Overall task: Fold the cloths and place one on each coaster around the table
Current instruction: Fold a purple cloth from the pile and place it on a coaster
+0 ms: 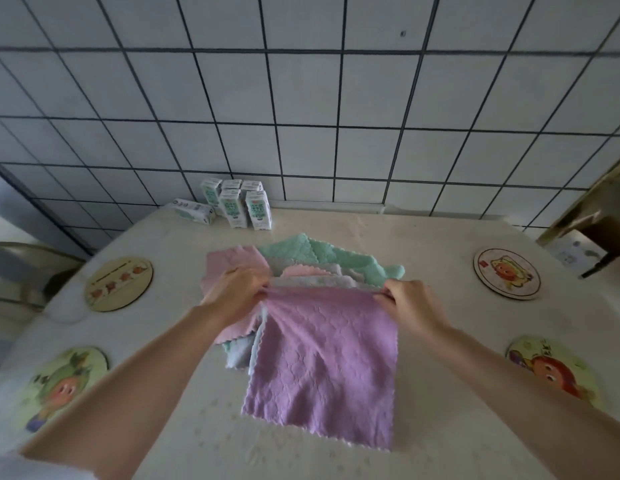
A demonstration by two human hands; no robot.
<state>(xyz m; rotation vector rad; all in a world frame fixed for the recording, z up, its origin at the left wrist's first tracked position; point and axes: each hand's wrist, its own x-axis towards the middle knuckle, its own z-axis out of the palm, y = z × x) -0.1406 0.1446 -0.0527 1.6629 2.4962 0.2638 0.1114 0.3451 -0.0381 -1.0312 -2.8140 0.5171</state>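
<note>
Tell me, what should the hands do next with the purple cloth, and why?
Probably bring the far edge down to the near edge, folding it in half. The left hand and right hand each pinch a far corner of the purple cloth, which lies unfolded over the pile, and the coasters hold no cloth yet.

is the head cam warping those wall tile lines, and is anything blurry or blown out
Head view: strong wide-angle warp, lines on the tiled wall bow and fan outward; light is soft and even, no glare or hard shadows; the purple cloth pinched by the left hand and right hand is fairly sharp; the cartons and edge coasters look soft.
</note>
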